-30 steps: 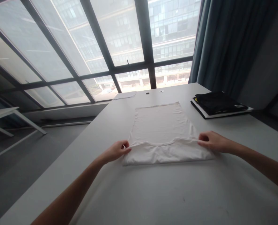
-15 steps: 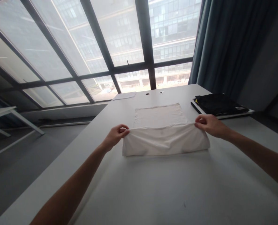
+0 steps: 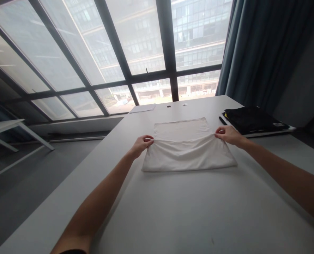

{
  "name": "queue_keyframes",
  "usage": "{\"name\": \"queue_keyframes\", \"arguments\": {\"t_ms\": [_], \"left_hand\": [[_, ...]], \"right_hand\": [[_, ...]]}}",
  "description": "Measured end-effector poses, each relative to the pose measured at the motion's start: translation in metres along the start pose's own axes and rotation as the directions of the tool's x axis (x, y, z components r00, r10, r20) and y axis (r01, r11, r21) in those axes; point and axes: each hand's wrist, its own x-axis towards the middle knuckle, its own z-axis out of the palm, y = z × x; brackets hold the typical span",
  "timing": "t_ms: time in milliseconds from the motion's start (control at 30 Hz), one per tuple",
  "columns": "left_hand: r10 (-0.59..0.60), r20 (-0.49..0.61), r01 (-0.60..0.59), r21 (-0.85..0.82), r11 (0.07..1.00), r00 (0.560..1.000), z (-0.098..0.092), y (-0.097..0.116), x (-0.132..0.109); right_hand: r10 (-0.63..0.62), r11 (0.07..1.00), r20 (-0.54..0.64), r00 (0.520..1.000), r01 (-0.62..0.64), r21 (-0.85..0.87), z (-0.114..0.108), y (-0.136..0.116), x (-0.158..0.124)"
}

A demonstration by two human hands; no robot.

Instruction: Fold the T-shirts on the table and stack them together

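Note:
A white cloth [image 3: 190,155] lies on the white table, its near part doubled over and its flat far part showing beyond. My left hand [image 3: 142,144] pinches the left corner of the upper layer between thumb and fingers. At the other end of the same edge, my right hand [image 3: 229,135] pinches the right corner. The edge sags slightly between both hands, with wrinkles below it. The near fold rests on the table.
Folded black cloths [image 3: 254,119] are stacked at the right of the white table [image 3: 173,211]. A sheet of paper [image 3: 143,108] lies at the far left edge. Windows and a blue curtain [image 3: 241,56] stand behind; another table [image 3: 6,126] is at the left.
Both hands have moved away from me and closer together, carrying the held edge farther over the flat part of the cloth. The view has shifted slightly.

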Motion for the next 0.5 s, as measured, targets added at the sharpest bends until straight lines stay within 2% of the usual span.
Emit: {"name": "queue_keyframes", "arguments": {"t_ms": [100, 267, 400, 500], "left_hand": [[-0.012, -0.033, 0.014, 0.057, 0.998, 0.999, 0.004, -0.005, 0.010], [-0.032, -0.014, 0.034, 0.238, 0.971, 0.999, 0.008, -0.014, 0.019], [0.041, -0.054, -0.020, 0.348, 0.937, 0.998, 0.008, -0.014, 0.020], [0.168, -0.098, -0.108, 0.448, 0.888, 0.981, 0.021, -0.009, 0.012]], "right_hand": [[0.031, 0.999, -0.047, 0.998, -0.032, -0.024, 0.002, 0.005, 0.010], [0.075, 0.988, -0.022, 0.997, -0.077, -0.133, 0.018, 0.020, 0.020], [0.045, 0.969, -0.001, 0.999, -0.044, -0.244, 0.019, 0.021, 0.018], [-0.016, 0.904, -0.043, 0.999, -0.004, -0.427, 0.021, 0.009, 0.008]]}}
